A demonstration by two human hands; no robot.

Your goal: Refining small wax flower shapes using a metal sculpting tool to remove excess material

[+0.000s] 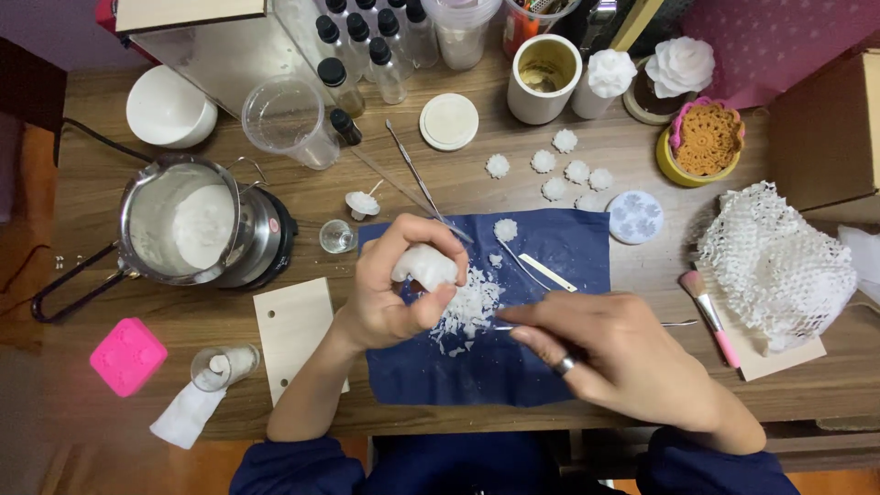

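white wax piece being trimmed over a blue cloth

the left hand [403,284] is pinching a white wax piece [425,267] between thumb and curled fingers, holding it just above the blue cloth [559,247] so the white shavings [469,310] are landing there rather than on the wooden table [110,188]. the right hand [610,353] is closing its fingers on a thin metal tool [674,323], probably a scraper, though its tip is hidden. small white wax flowers [559,170] are sitting well apart, behind the cloth.

Brown cardboard box [825,128], right edge
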